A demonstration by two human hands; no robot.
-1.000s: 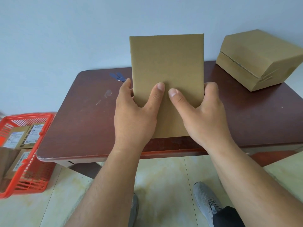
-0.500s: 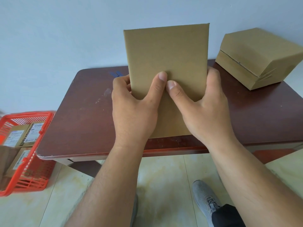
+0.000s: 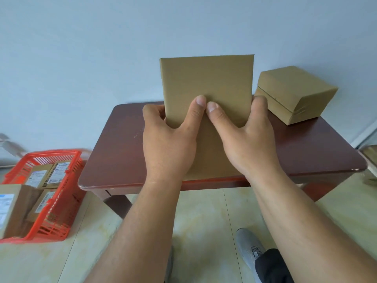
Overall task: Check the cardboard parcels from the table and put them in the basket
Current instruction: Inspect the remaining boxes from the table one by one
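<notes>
We hold the flat parcel (image 3: 207,84) upright above the table (image 3: 114,152), left hand (image 3: 169,144) and right hand (image 3: 251,144) both gripping its lower half, thumbs pressed on its near face; basket (image 3: 61,193) sits far left.

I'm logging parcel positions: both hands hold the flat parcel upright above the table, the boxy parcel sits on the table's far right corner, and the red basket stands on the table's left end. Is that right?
One slip: the red basket is not on the table; the head view shows it on the floor left of it. Left hand and right hand do hold the flat parcel upright, and the boxy parcel sits far right.
</notes>
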